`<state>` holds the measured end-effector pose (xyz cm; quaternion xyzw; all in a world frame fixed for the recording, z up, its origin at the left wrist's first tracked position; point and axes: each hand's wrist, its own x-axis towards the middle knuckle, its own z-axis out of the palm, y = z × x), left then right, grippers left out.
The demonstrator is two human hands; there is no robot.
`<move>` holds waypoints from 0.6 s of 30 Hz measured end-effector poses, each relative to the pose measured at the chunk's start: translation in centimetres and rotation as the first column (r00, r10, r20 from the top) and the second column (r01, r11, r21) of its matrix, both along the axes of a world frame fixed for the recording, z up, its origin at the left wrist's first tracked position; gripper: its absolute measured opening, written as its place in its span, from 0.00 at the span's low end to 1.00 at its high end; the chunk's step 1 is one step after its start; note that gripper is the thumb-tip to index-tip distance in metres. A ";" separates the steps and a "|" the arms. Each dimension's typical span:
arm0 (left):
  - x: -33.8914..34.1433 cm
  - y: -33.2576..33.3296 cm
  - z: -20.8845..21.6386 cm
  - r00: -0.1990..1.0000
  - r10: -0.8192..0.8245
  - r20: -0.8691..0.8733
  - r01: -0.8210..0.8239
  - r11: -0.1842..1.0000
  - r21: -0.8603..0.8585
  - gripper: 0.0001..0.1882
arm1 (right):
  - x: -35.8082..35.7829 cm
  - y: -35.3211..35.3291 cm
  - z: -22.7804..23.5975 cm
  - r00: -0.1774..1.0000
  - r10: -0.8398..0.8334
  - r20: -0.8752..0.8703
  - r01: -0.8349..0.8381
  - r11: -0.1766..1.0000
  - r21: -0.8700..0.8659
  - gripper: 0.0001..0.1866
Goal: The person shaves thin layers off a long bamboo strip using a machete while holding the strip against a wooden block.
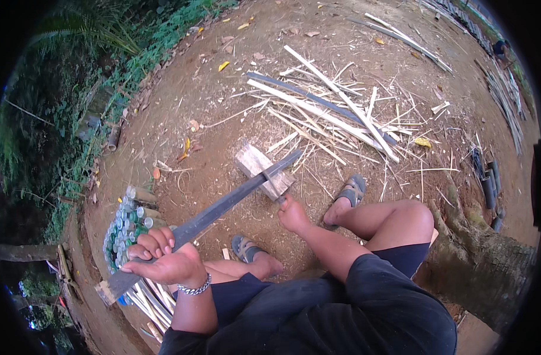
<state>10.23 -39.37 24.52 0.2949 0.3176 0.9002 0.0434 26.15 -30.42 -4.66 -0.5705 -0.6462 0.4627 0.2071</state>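
Observation:
My left hand [169, 260] is closed around the near end of a long, dark bamboo slat [211, 218], with the thumb laid along it. The slat slants up to the right, and its far end rests over a rough wooden block [251, 158] on the ground. Beside that block, my right hand [294, 214] is wrapped round the handle of a knife [274, 182]. Its narrow dark blade lies across the slat near the far end. How deep the edge sits in the slat cannot be made out.
Split bamboo strips [329, 109] lie heaped ahead among shavings. Cut bamboo pieces and clear and green bottles [125, 222] are stacked at left, above a bundle of pale strips [154, 305]. A thick trunk [480, 260] and dark tubes [490, 183] stand at right. Another person [501, 50] is far off.

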 end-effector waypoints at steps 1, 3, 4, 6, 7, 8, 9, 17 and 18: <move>-0.2 0.0 0.1 1.000 -0.014 0.018 0.014 1.000 0.006 0.25 | 0.3 1.0 -0.7 0.996 -0.026 0.086 0.036 0.993 -0.114 0.17; -0.6 -0.2 0.2 0.998 -0.035 0.055 0.034 0.999 0.020 0.25 | 2.4 3.4 -2.6 0.965 -0.041 0.258 0.127 0.937 -0.325 0.19; -0.6 -0.4 0.3 0.998 0.003 0.067 -0.005 1.000 0.021 0.24 | 3.6 3.3 -3.2 0.959 -0.092 0.267 0.179 0.930 -0.320 0.19; -0.1 0.1 0.3 0.993 0.066 0.100 -0.069 0.997 0.025 0.23 | 6.2 3.2 -3.9 0.937 -0.211 0.280 0.291 0.912 -0.288 0.20; 0.2 0.1 0.2 0.988 0.098 0.118 -0.102 0.995 0.024 0.23 | 7.1 3.2 -4.1 0.921 -0.270 0.280 0.344 0.902 -0.263 0.21; -0.3 -0.1 -0.8 0.987 0.117 0.107 -0.118 0.993 -0.001 0.25 | 8.0 2.9 -4.2 0.901 -0.328 0.284 0.398 0.886 -0.239 0.21; -0.3 -0.2 -1.4 0.980 0.141 0.142 -0.142 0.990 -0.006 0.25 | 8.4 3.0 -3.4 0.909 -0.299 0.292 0.382 0.878 -0.289 0.21; -2.0 -0.6 5.6 0.959 0.239 0.152 -0.242 0.970 0.002 0.26 | 8.8 0.6 0.4 0.937 -0.185 0.298 0.275 0.914 -0.299 0.23; -1.8 -0.6 6.9 0.968 0.217 0.123 -0.221 0.975 0.023 0.26 | 9.4 0.6 -0.1 0.933 -0.225 0.280 0.305 0.908 -0.288 0.21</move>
